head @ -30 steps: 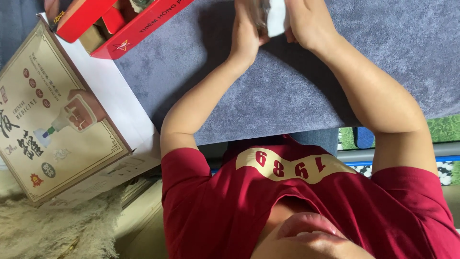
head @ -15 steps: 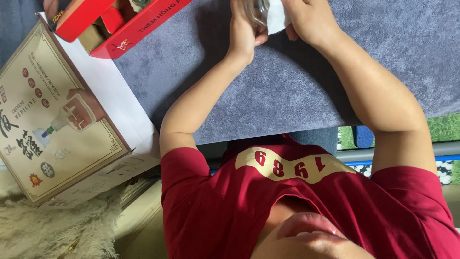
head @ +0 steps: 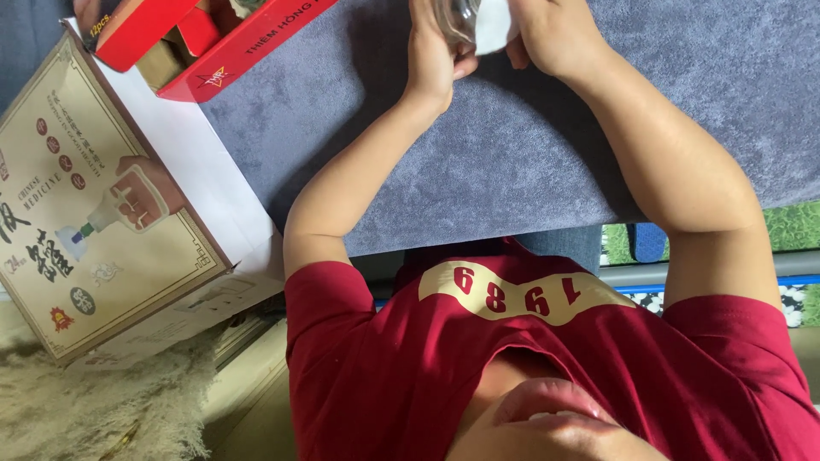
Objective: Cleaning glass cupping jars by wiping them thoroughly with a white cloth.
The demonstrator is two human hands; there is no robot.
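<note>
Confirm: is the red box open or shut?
Open: red box shows tan inserts between its two red halves. Left hand and right hand grip a clear object.

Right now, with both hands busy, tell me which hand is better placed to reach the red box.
Left, probably. The left hand grips the clear object on the side nearer the red box. The right hand, on the white piece, would have to cross over it.

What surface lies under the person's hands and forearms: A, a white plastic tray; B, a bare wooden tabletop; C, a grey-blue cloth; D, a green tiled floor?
C: both the left hand and the right hand are over a grey-blue cloth.
</note>
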